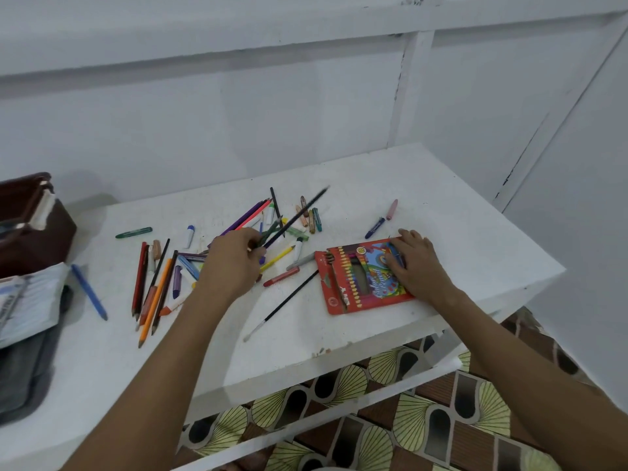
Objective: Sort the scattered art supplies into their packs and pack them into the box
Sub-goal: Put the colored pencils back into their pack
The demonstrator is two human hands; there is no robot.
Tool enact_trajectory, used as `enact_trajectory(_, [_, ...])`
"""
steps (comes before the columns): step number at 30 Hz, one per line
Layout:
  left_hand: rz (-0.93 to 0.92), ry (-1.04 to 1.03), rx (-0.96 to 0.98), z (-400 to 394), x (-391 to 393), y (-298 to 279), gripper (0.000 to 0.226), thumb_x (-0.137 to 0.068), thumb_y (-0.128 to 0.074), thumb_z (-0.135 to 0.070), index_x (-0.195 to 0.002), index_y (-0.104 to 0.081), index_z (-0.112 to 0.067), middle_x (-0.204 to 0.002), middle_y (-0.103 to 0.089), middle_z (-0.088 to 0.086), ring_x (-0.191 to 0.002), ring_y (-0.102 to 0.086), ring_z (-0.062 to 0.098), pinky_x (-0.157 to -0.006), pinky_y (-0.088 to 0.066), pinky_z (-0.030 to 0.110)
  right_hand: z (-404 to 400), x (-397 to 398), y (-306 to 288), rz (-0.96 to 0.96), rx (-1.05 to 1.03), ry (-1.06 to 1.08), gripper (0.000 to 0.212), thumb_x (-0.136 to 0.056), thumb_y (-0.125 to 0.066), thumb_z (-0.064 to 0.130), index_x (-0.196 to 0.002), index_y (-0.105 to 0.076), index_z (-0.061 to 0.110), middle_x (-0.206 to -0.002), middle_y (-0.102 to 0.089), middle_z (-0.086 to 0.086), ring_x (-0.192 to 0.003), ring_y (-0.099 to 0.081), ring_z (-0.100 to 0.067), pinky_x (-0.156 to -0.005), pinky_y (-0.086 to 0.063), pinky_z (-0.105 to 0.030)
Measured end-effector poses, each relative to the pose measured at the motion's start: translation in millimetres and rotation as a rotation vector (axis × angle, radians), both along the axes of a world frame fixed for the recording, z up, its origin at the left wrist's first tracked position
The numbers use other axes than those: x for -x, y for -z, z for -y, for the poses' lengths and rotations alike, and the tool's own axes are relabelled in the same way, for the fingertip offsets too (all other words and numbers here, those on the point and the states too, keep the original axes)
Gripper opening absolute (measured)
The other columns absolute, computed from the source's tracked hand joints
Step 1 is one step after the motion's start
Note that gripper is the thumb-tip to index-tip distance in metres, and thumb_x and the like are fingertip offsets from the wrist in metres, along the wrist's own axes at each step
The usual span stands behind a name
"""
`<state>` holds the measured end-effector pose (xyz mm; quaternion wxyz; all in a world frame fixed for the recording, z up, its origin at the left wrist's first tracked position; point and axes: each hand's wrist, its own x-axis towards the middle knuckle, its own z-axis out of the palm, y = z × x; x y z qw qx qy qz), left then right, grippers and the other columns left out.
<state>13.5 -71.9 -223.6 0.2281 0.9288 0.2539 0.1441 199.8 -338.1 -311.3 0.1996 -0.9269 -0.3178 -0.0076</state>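
On the white tabletop (356, 205), the person's left hand (234, 263) closes its grip around a small bunch of dark pencils (289, 222), lifting them at a slant above the scattered pile of coloured pencils, crayons and markers (170, 277). The right hand (413, 263) lies flat with relaxed fingers on the red cardboard coloured-pencil pack (356, 277), pressing it down near the tabletop's right edge. A thin black paintbrush (282, 305) lies just left of the pack.
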Motion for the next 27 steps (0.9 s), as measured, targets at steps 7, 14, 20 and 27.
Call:
enact_trajectory(7, [0.090, 0.095, 0.434, 39, -32, 6, 0.021, -0.087, -0.069, -0.016, -0.106, -0.068, -0.008, -0.090, -0.067, -0.002, -0.074, -0.063, 0.011, -0.072, -0.054, 0.023, -44, 44, -50, -0.431, -0.462, -0.081, 0.031, -0.093, -0.055, 0.037, -0.112, -0.067, 0.015, -0.093, -0.067, 0.006, -0.080, -0.061, -0.002, -0.070, -0.044, -0.011])
enact_trajectory(14, [0.024, 0.141, 0.787, 49, -38, 5, 0.020, -0.088, -0.068, -0.014, -0.107, -0.068, -0.008, -0.094, -0.073, 0.008, -0.085, -0.069, 0.019, -0.077, -0.058, 0.031, -79, 51, -68, -0.807, -0.729, -0.081, 0.025, -0.093, -0.058, 0.030, -0.100, -0.070, 0.009, -0.083, -0.071, -0.012, -0.071, -0.065, -0.023, -0.076, -0.055, -0.042])
enact_trajectory(20, [0.200, 0.031, 0.946, 24, -36, 5, 0.015, -0.087, -0.070, -0.017, -0.100, -0.071, -0.010, -0.094, -0.073, 0.006, -0.083, -0.067, 0.016, -0.075, -0.059, 0.030, -78, 51, -65, -0.827, -0.483, -0.217, 0.022, -0.093, -0.057, 0.032, -0.106, -0.069, 0.020, -0.091, -0.073, -0.011, -0.080, -0.067, -0.022, -0.083, -0.055, -0.040])
enact_trajectory(27, [0.242, 0.060, 1.067, 16, -40, 0, 0.022, -0.087, -0.068, -0.009, -0.104, -0.066, 0.005, -0.092, -0.071, 0.017, -0.084, -0.069, 0.023, -0.074, -0.057, 0.027, -83, 57, -69, -0.817, -0.331, -0.336, 0.026, -0.095, -0.054, 0.030, -0.109, -0.070, 0.016, -0.097, -0.071, -0.008, -0.087, -0.065, -0.017, -0.084, -0.052, -0.027])
